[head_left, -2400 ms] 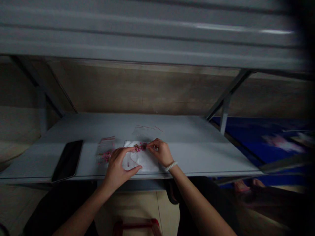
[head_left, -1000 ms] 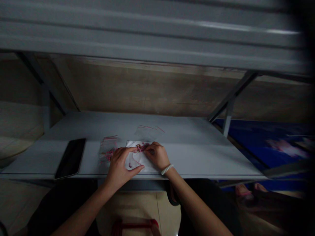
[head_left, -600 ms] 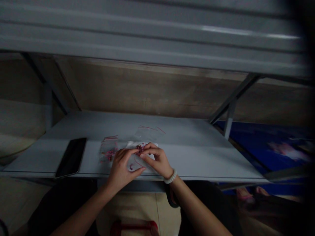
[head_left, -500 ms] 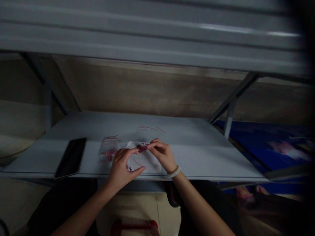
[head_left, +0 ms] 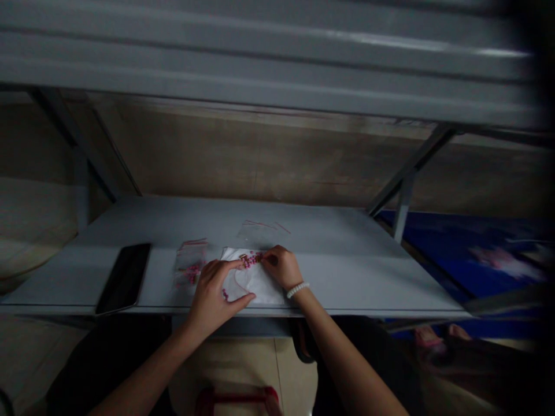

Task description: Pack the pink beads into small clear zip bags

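Where the beads lie: a short strand of small round pink beads (head_left: 250, 260) runs along the top edge of a white sheet (head_left: 255, 283), soft and creased like tissue, with a little brass-coloured piece (head_left: 243, 255) at its left end.

left hand (head_left: 212, 297): fingers spread and open on the sheet, forefinger tip just beside the strand, thumb stretched across the lower part.

right hand (head_left: 281, 267): fingers curled and closed on the strand's right end; a white beaded bracelet (head_left: 297, 290) circles the wrist.

nearby: a clear zip bag (head_left: 189, 268) with a red-lined seal and loose pink beads inside lies just left of the sheet; a second clear bag (head_left: 258, 234), flat and thin, lies behind it.

rest: a black phone (head_left: 124, 278) lies flat on the smooth grey metal shelf (head_left: 347, 283), well left of the hands. A ribbed grey shelf (head_left: 260, 58) runs overhead, on slanted metal braces (head_left: 410, 173).
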The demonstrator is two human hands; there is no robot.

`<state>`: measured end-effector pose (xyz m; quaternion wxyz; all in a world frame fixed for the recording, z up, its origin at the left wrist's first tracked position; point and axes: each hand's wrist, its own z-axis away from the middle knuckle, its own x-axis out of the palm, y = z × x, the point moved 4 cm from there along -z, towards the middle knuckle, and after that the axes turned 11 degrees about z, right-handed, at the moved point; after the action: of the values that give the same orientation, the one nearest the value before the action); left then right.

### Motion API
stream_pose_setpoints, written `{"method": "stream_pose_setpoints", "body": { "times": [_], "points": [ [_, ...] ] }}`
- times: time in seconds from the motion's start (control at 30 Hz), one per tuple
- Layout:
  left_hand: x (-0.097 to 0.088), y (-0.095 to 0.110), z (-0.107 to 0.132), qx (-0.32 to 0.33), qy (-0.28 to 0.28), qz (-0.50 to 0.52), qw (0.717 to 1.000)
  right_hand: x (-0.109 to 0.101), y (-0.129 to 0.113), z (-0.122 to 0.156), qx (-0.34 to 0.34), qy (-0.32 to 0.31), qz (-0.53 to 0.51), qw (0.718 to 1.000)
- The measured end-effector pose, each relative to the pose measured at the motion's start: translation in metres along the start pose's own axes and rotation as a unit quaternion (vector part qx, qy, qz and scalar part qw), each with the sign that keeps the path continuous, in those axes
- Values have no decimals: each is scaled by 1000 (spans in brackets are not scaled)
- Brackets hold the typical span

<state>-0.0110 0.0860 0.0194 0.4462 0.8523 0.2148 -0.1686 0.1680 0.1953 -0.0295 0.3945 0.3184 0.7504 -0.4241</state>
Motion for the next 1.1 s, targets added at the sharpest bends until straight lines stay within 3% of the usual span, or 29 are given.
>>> {"method": "stream_pose_setpoints", "body": {
  "times": [0.47,0.63,0.77,0.9,1.0,1.1],
  "points": [
    [-1,1,-1,3,-2,-1,1000,0,1,-1,18,17,7,1000],
    [0,-3,0,-9,-3,-6,1000,-18,-14,2,13,31,-114,993],
    [2,-5,1,-10,-2,-10,1000,-39,-43,9,-35,15,-269,962],
    [4,-6,1,-4,-5,-16,1000,-47,-67,16,-84,-2,-338,937],
    [4,-5,1,-3,-8,-17,1000,-43,-68,17,-102,-16,-351,931],
    [3,-4,0,-3,-9,-8,1000,-38,-48,12,-66,5,-327,943]
  ]
}}
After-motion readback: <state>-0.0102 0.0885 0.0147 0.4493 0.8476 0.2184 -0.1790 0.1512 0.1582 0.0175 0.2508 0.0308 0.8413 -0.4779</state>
